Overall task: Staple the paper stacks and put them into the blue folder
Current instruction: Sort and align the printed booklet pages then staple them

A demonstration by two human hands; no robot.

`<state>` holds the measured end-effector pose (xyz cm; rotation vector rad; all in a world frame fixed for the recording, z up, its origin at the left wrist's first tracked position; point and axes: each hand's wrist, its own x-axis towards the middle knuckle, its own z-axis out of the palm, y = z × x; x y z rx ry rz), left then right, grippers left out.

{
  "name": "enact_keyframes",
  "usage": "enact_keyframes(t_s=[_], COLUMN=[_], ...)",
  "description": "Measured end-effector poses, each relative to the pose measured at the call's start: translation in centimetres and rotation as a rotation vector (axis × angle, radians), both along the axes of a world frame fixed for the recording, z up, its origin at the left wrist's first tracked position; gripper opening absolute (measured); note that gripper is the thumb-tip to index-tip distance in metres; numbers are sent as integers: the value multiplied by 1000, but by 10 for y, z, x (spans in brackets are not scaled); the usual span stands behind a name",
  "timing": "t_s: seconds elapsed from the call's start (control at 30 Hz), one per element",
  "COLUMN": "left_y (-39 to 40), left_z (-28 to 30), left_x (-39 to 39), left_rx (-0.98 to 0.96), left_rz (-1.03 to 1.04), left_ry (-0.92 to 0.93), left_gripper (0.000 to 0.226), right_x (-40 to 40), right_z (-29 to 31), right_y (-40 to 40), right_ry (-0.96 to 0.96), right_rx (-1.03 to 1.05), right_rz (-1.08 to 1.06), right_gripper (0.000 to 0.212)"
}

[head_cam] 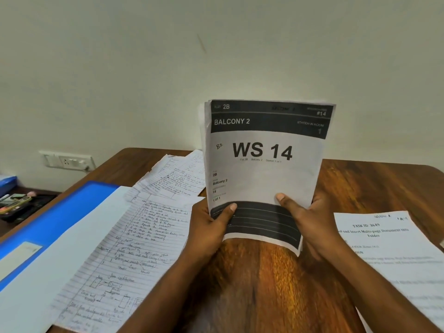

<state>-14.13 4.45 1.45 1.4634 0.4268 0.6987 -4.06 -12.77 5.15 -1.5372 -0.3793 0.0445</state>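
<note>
A wooden tabletop [276, 284] is seen below a pale wall. At its centre, a paper stack [264, 174] headed "WS 14" is held upright, its lower corners clamped by the curled fingers of the left hand [211, 227] and right hand [305, 219]. At nine o'clock, the blue folder [60, 212] is laid open beside handwritten sheets [134, 248].

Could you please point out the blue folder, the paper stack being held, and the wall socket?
blue folder [60, 212]: head view, on its bare cover.
paper stack [264, 169]: head view, on the front sheet's white middle.
wall socket [68, 161]: head view, on its faceplate.
</note>
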Motion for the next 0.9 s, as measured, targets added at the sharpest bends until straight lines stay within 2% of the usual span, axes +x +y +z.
enact_keyframes(t_s=[0.13, 0.23, 0.4, 0.53, 0.7, 0.9], left_y=[0, 0, 0, -2, -5, -6], left_z=[2, -2, -4, -7, -7, -8], left_x=[0, 2, 3, 5, 6, 5], left_rx=[18, 1, 27, 40, 48, 47], left_rz=[-9, -18, -5, -14, 2, -13], left_ry=[-22, 21, 18, 42, 65, 82], left_gripper=[34, 34, 30, 27, 26, 31], right_x=[5, 7, 9, 11, 12, 15], right_z=[-1, -9, -15, -18, -25, -28], right_y=[-1, 0, 1, 1, 1, -1], right_ry=[10, 33, 41, 40, 86, 97], right_rx=[-3, -40, -79, -83, -148, -171], right_rz=[-34, -9, 2, 9, -7, -7], right_gripper=[43, 37, 42, 31, 47, 40])
